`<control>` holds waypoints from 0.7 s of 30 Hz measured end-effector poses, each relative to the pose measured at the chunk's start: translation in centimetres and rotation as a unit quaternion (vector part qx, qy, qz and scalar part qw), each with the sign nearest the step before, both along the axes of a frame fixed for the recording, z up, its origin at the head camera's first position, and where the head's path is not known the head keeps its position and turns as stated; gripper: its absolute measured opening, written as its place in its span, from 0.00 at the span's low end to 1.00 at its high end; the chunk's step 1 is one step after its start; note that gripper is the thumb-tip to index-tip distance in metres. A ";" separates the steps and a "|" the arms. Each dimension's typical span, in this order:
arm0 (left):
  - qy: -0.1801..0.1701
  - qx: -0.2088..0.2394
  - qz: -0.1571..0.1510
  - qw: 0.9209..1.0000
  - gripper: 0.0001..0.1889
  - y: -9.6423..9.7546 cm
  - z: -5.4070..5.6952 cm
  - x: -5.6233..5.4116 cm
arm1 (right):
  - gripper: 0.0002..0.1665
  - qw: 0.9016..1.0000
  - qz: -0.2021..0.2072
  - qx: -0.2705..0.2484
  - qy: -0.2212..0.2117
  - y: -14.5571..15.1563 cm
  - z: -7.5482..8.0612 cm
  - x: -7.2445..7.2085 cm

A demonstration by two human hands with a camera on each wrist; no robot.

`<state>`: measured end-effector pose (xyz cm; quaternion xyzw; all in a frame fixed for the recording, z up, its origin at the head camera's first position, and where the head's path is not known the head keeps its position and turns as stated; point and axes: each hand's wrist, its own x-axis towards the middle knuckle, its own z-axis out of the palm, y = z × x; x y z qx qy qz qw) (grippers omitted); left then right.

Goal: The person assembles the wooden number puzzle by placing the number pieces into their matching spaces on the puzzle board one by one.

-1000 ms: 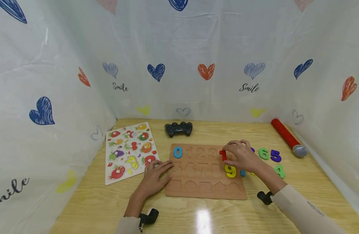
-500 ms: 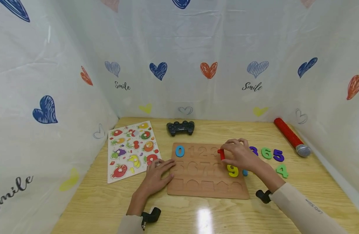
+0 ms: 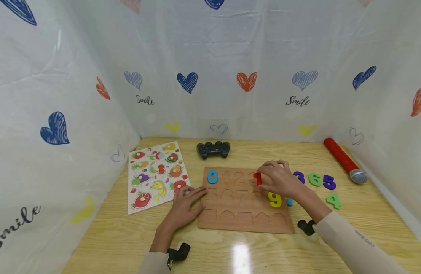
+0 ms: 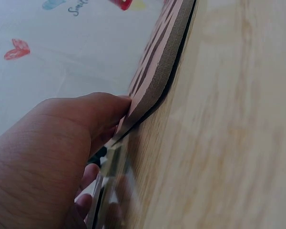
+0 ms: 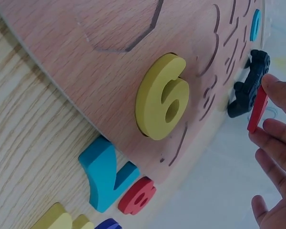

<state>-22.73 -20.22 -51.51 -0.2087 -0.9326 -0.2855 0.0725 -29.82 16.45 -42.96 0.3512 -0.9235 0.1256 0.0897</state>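
My right hand (image 3: 280, 183) pinches a red number 1 (image 3: 258, 179) between thumb and fingers, above the upper right part of a wooden number board (image 3: 244, 227). In the right wrist view the red piece (image 5: 259, 109) appears edge-on, apart from the board. My left hand (image 3: 184, 209) rests at the board's left edge; in the left wrist view its thumb (image 4: 107, 109) touches that edge. A blue 0 (image 3: 212, 177) sits in the top left recess, and a yellow 9 (image 3: 275, 199) in the right of the middle row. Other recesses in view hold no piece.
Right of the board lie a purple 3 (image 3: 299, 177), a green 6 (image 3: 314, 179), a purple 5 (image 3: 329, 182), a green 4 (image 3: 333, 200), a blue number (image 5: 102, 174) and a red 8 (image 5: 137, 195). A fruit puzzle (image 3: 133, 201), game controller (image 3: 213, 149) and microphone (image 3: 344, 160) surround it.
My right hand has moved slightly left over the board with the red 1, uncovering more of the purple 3. The left hand stays at the board's edge. The head view shifts slightly.
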 end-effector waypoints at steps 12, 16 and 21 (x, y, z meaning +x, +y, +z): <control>0.001 -0.003 0.003 1.000 0.25 0.0 0.1 0.0 | 0.26 1.000 -0.004 0.006 0.001 -0.9 0.0 -0.6; -0.001 0.000 0.003 1.000 0.25 0.1 0.2 0.0 | 0.26 1.000 0.001 0.001 -0.001 -1.1 -0.1 -0.7; -0.005 0.003 0.000 1.000 0.25 0.1 0.2 0.0 | 0.26 1.000 0.007 -0.005 -0.006 -1.4 -0.3 -0.8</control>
